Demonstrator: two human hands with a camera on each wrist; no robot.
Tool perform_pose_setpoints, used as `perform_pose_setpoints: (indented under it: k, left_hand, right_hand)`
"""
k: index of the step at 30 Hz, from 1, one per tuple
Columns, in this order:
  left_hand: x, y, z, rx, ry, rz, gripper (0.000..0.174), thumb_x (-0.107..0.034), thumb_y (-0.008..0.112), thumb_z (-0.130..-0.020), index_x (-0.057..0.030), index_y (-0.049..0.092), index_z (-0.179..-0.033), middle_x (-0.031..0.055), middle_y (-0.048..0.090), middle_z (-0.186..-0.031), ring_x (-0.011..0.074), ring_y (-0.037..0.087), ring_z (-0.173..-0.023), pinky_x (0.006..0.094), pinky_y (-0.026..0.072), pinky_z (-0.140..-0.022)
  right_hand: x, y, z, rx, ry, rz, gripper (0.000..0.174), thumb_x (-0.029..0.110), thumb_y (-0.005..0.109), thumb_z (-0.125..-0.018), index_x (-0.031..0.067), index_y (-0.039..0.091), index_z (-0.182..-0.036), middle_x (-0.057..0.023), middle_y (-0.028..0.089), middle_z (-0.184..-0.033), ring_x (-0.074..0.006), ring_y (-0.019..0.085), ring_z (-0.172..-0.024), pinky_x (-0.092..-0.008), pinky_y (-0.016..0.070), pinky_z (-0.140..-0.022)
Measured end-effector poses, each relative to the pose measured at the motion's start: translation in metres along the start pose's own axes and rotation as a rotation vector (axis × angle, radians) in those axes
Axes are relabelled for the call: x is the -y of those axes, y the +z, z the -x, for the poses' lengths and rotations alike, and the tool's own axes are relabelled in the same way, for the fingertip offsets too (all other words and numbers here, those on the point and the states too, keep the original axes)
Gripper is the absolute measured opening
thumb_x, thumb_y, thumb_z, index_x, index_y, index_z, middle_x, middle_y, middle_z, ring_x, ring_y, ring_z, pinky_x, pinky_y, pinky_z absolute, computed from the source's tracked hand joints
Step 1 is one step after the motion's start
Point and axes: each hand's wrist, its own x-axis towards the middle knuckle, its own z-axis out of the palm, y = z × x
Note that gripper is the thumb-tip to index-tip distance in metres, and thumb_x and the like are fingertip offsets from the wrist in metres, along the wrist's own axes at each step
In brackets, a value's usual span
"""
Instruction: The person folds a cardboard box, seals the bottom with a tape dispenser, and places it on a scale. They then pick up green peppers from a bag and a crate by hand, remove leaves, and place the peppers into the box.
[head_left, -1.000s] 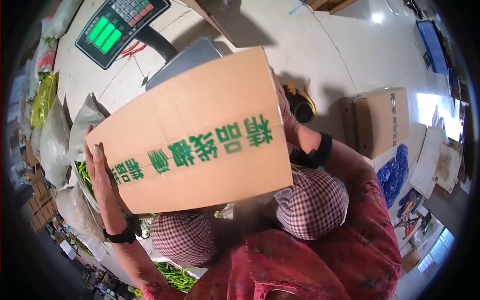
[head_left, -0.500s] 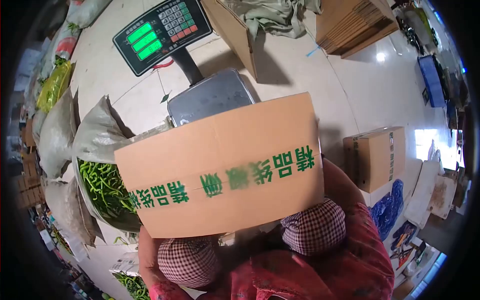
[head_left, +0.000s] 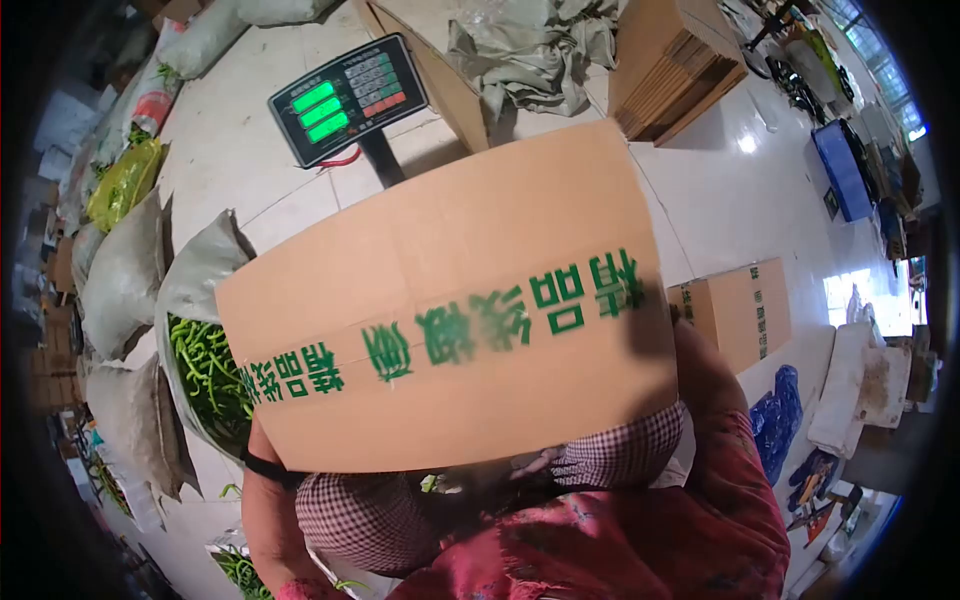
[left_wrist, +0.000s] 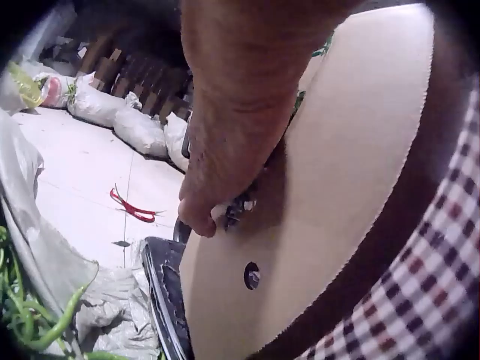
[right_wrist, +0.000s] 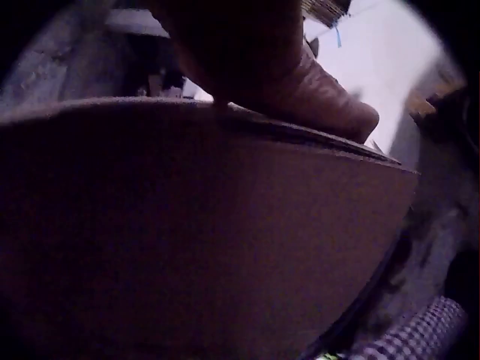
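Currently: cardboard box [head_left: 450, 310], green lettering on its upper face, held aloft between both hands, near of the weighing scale [head_left: 345, 98] and right of a sack of green peppers [head_left: 205, 370]. The left hand [left_wrist: 225, 165] is set at the left end, fingers [left_wrist: 196, 217] curled onto the edge; the right hand [right_wrist: 300, 82] is laid over the right edge, its finger state not discernible. Judged stiff, smooth-sided, bulky, liable to slip; best gripped low at both ends

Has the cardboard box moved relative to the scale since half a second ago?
Yes. The cardboard box has gone forward, toward the scale display: it now hides the steel weighing platform that showed beyond its far edge then.
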Motion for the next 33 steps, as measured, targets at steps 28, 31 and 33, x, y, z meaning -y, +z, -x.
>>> perform_pose_setpoints:
  k: [28,31,33]
  left_hand:
    - [-0.042,0.138,-0.028,0.045,0.071,-0.511,0.077,-0.031,0.069,-0.083,-0.0059,0.025,-0.141,0.0168,0.051,-0.128,0.0285,0.051,-0.116,0.0454,0.0494,-0.083]
    - [-0.034,0.129,-0.031,0.09,0.122,-0.584,0.065,-0.029,0.068,-0.083,-0.0045,0.038,-0.135,0.0109,0.057,-0.118,0.0208,0.057,-0.104,0.0353,0.0509,-0.074]
    - [-0.035,0.114,-0.036,0.221,0.158,-0.472,0.059,-0.025,0.067,-0.084,-0.003,0.042,-0.133,0.0092,0.058,-0.116,0.0178,0.058,-0.1,0.0316,0.0509,-0.075]
  right_hand:
    - [0.073,0.234,0.139,0.387,-1.272,1.646,0.051,0.026,0.077,-0.072,-0.0011,0.059,-0.111,-0.0177,0.056,-0.118,-0.0356,0.052,-0.113,-0.0421,0.0422,-0.096]
    - [0.06,0.185,0.081,0.038,-1.256,1.725,0.052,0.029,0.07,-0.082,-0.0044,0.055,-0.119,-0.0173,0.058,-0.12,-0.0294,0.057,-0.11,-0.0386,0.0462,-0.093]
    - [0.055,0.169,0.059,0.224,0.132,0.899,0.036,0.033,0.059,-0.092,0.0005,0.061,-0.108,-0.0089,0.064,-0.099,-0.0183,0.062,-0.086,-0.0335,0.0493,-0.073]
